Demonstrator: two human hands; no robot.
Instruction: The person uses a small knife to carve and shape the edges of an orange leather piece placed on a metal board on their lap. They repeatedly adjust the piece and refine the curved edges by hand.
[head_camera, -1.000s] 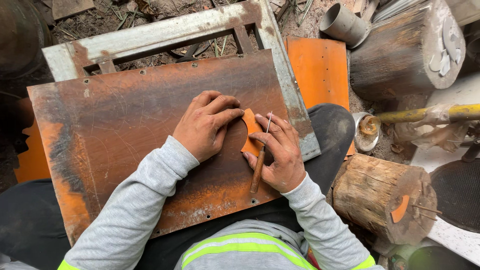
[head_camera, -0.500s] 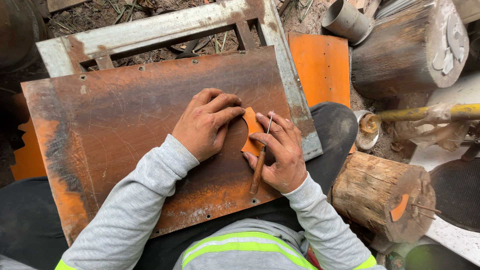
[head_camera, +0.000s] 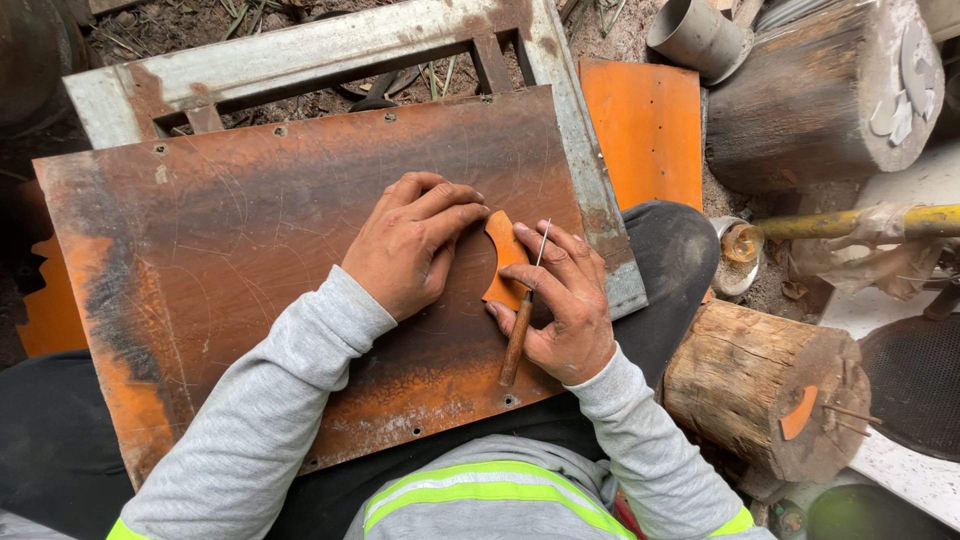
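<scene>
On the rusty orange-brown metal sheet (head_camera: 250, 260) that lies across our lap sits a small curved orange metal piece (head_camera: 506, 258), a crescent-like cut-out, near the sheet's right edge. Our left hand (head_camera: 415, 240) lies flat on top of it, fingers spread and pressing down, covering its left part and gripping nothing. Our right hand (head_camera: 565, 305) touches the piece from the right and is closed around a thin scribing tool with a wooden handle and a metal needle (head_camera: 522, 315); the needle points up past the fingers, the handle runs down towards our body, lying against the sheet.

Under the sheet's far edge we see a grey, rust-stained metal frame (head_camera: 330, 45) on the dirt ground. Just beyond the frame's right bar lies a flat bright orange rectangular plate (head_camera: 650, 130). To the right of our knee stands a short wooden log (head_camera: 760, 385) with a small orange offcut (head_camera: 798, 412) and thin nails stuck in its end. Farther off rest a larger log stump (head_camera: 810, 95), a grey pipe section (head_camera: 695, 35) and a yellow-handled tool (head_camera: 860, 222).
</scene>
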